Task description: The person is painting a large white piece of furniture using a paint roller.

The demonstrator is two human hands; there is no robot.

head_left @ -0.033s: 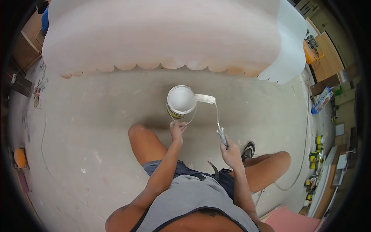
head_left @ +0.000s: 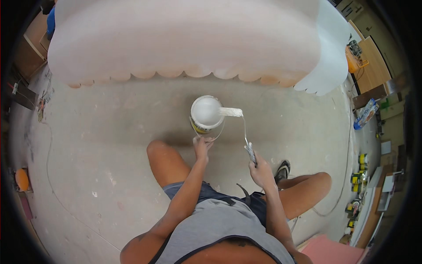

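In front of me is a paint bucket (head_left: 206, 112) with white paint inside and a yellow-marked side. My left hand (head_left: 202, 147) is closed on its wire handle at the near side. A paint roller (head_left: 231, 112), its sleeve coated white, is in my right hand (head_left: 262, 170), which is wrapped round its paint-smeared grip. The roller's thin metal frame runs up from the grip to the sleeve's right end. The sleeve lies level, its left end over the bucket's right rim; whether it touches the rim I cannot tell.
A large pale panel (head_left: 184, 39) with a scalloped lower edge spans the far side. Cords (head_left: 50, 163) trail over the concrete floor (head_left: 110, 132) at left and right. Several yellow-and-black cans (head_left: 358, 178) line the right side, with a blue-and-white bag (head_left: 366, 114) beyond them.
The roller has shifted slightly left and away from me, so its sleeve reaches further over the bucket's rim. My right hand moved with it; the left hand keeps its grip.
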